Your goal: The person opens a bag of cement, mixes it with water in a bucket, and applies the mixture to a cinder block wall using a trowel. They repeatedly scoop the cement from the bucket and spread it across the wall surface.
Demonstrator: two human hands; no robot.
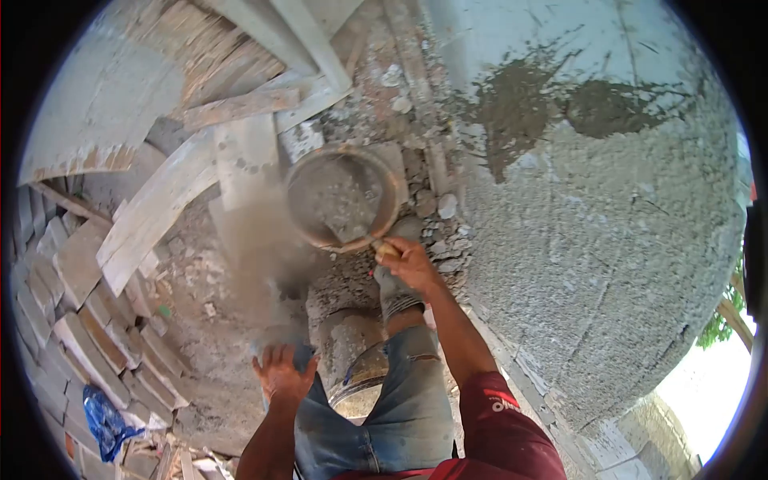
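Observation:
My right hand point(410, 264) is closed round the wooden handle of a trowel point(387, 250) at the near right rim of a round pan point(390, 210). The trowel's blade reaches over the rim and is hard to tell from the grey wet mortar point(336, 192) inside. My left hand point(284, 374) rests with fingers spread at my left knee, on the jeans point(344, 424), and holds nothing. Below the pan, between my legs, stands a mortar-stained bucket-like container point(352, 360), partly hidden.
A rough plastered wall point(592, 264) rises on the right, with dark wet mortar patches point(512, 104) higher up. Boards point(164, 196) lie left of the pan. Stacked tiles or bricks point(88, 344) and a blue plastic bag point(106, 424) are at far left. A blur covers the ground left of centre.

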